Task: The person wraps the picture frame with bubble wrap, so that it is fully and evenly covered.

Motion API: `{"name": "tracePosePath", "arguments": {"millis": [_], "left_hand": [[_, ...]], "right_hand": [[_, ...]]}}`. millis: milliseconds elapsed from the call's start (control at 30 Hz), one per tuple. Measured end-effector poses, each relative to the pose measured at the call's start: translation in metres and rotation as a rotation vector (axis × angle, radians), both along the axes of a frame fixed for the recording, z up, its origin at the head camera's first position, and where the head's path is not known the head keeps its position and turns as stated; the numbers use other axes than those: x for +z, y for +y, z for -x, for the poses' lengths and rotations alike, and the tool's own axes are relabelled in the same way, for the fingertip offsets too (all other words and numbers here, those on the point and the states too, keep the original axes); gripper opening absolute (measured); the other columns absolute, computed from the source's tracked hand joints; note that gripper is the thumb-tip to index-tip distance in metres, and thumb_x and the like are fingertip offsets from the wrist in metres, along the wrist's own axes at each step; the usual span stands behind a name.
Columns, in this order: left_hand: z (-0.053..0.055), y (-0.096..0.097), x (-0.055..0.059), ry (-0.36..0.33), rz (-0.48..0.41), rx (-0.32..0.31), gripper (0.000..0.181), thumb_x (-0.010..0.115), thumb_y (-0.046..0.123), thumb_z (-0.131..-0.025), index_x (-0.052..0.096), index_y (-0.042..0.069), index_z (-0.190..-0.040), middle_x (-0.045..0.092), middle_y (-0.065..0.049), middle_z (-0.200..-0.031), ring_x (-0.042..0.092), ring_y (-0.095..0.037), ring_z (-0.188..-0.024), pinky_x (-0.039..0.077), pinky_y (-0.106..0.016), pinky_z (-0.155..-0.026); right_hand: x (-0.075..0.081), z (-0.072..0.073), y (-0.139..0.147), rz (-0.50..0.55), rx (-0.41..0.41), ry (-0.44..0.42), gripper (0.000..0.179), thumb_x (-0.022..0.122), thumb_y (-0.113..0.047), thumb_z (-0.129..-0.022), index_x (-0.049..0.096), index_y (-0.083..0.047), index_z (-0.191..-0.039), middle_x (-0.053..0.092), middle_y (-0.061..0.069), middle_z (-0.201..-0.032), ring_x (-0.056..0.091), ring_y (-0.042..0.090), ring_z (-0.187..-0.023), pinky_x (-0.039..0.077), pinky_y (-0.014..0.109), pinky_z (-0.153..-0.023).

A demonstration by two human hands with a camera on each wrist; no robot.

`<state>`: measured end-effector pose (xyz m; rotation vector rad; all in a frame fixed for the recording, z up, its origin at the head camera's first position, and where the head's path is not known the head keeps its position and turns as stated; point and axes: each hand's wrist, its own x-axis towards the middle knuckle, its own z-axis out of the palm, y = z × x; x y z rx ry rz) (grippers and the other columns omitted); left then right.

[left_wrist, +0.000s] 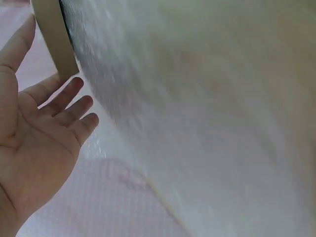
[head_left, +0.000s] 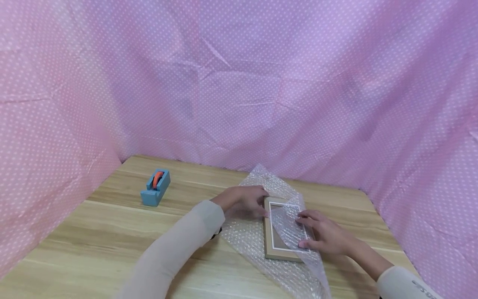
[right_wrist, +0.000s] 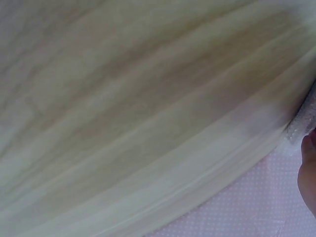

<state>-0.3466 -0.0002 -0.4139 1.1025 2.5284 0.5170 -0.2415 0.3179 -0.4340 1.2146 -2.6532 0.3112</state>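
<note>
A picture frame (head_left: 267, 236), light wood with a white inner border, lies on a sheet of bubble wrap (head_left: 248, 241). A flap of the wrap is folded over the frame's right part. My left hand (head_left: 248, 199) is at the frame's upper left corner, its thumb and fingertips touching the edge. In the left wrist view that hand (left_wrist: 44, 133) has loosely extended fingers beside the frame's wooden edge (left_wrist: 55, 42). My right hand (head_left: 325, 232) rests spread fingers on the folded flap over the frame's right side. Only part of it shows in the right wrist view.
A blue tape dispenser (head_left: 151, 197) with an orange roll stands at the left rear of the wooden table (head_left: 123, 232). Pink dotted cloth (head_left: 239, 104) hangs behind the table and along both sides.
</note>
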Motion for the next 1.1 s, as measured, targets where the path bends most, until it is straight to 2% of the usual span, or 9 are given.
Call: {"name": "tracePosePath", "arguments": {"millis": [133, 267, 433, 533, 700, 767, 867, 1000, 1100], "left_hand": [[-0.005, -0.024, 0.005, 0.108, 0.072, 0.019, 0.069, 0.074, 0.044, -0.092, 0.054, 0.006, -0.145, 0.049, -0.010, -0.151, 0.047, -0.027, -0.138, 0.037, -0.040, -0.117], [-0.012, -0.055, 0.006, 0.118, 0.095, 0.115, 0.067, 0.076, 0.035, -0.091, 0.054, -0.001, -0.143, 0.051, -0.016, -0.150, 0.046, -0.033, -0.140, 0.036, -0.044, -0.117], [-0.029, -0.095, 0.006, 0.013, 0.069, 0.297, 0.072, 0.077, 0.035, -0.091, 0.050, -0.003, -0.145, 0.058, -0.021, -0.139, 0.054, -0.037, -0.130, 0.043, -0.049, -0.111], [-0.040, -0.115, 0.006, -0.093, 0.013, 0.404, 0.065, 0.076, 0.033, -0.092, 0.051, -0.005, -0.139, 0.065, -0.020, -0.122, 0.067, -0.031, -0.102, 0.057, -0.044, -0.091], [-0.058, -0.135, 0.011, -0.394, -0.117, 0.518, 0.025, 0.073, 0.018, -0.095, 0.063, -0.002, -0.083, 0.058, -0.007, -0.067, 0.055, -0.016, -0.051, 0.052, -0.026, -0.047], [-0.063, -0.138, 0.016, -0.507, -0.154, 0.492, 0.034, 0.068, 0.017, -0.097, 0.059, 0.004, -0.067, 0.055, -0.005, -0.059, 0.053, -0.013, -0.049, 0.048, -0.022, -0.046], [-0.065, -0.133, 0.023, -0.642, -0.243, 0.381, 0.033, 0.060, 0.019, -0.101, 0.060, 0.008, -0.070, 0.062, -0.005, -0.067, 0.058, -0.014, -0.058, 0.051, -0.024, -0.053], [-0.061, -0.107, 0.031, -0.762, -0.511, 0.220, 0.027, 0.053, 0.019, -0.104, 0.062, 0.006, -0.082, 0.070, -0.008, -0.087, 0.068, -0.020, -0.084, 0.059, -0.036, -0.081], [-0.057, -0.078, 0.035, -0.820, -0.719, 0.118, 0.026, 0.048, 0.018, -0.107, 0.065, 0.003, -0.094, 0.072, -0.013, -0.102, 0.069, -0.029, -0.105, 0.051, -0.047, -0.103]], "right_hand": [[-0.002, 0.000, 0.002, -0.013, 0.004, 0.023, 0.069, 0.075, -0.052, -0.089, 0.064, -0.002, -0.135, 0.058, 0.019, -0.139, 0.054, 0.037, -0.130, 0.048, 0.057, -0.102], [-0.004, -0.001, 0.003, -0.026, 0.010, 0.035, 0.068, 0.073, -0.051, -0.092, 0.062, -0.002, -0.137, 0.057, 0.019, -0.141, 0.053, 0.038, -0.131, 0.048, 0.059, -0.102], [-0.006, -0.001, 0.002, -0.026, 0.016, 0.046, 0.067, 0.073, -0.050, -0.091, 0.063, -0.002, -0.137, 0.057, 0.018, -0.141, 0.053, 0.039, -0.130, 0.048, 0.058, -0.102], [-0.007, -0.001, 0.002, -0.021, 0.020, 0.050, 0.067, 0.074, -0.049, -0.091, 0.063, -0.002, -0.136, 0.057, 0.019, -0.141, 0.053, 0.040, -0.130, 0.047, 0.059, -0.103], [-0.007, -0.002, 0.000, -0.016, 0.015, 0.050, 0.069, 0.074, -0.051, -0.091, 0.063, -0.001, -0.136, 0.056, 0.021, -0.142, 0.053, 0.042, -0.130, 0.046, 0.060, -0.103], [-0.006, -0.002, 0.000, -0.011, 0.007, 0.047, 0.069, 0.074, -0.052, -0.090, 0.062, -0.001, -0.137, 0.056, 0.020, -0.143, 0.053, 0.041, -0.131, 0.046, 0.060, -0.103], [-0.006, -0.003, 0.001, 0.007, -0.013, 0.060, 0.072, 0.077, -0.052, -0.088, 0.063, -0.001, -0.136, 0.057, 0.021, -0.141, 0.055, 0.039, -0.128, 0.048, 0.058, -0.102], [-0.007, -0.004, 0.002, 0.048, -0.047, 0.076, 0.073, 0.082, -0.054, -0.081, 0.065, -0.003, -0.131, 0.059, 0.017, -0.131, 0.058, 0.031, -0.120, 0.054, 0.052, -0.094], [-0.009, -0.006, 0.002, 0.075, -0.062, 0.070, 0.070, 0.084, -0.055, -0.079, 0.066, -0.004, -0.124, 0.060, 0.013, -0.125, 0.058, 0.025, -0.114, 0.056, 0.048, -0.091]]}}
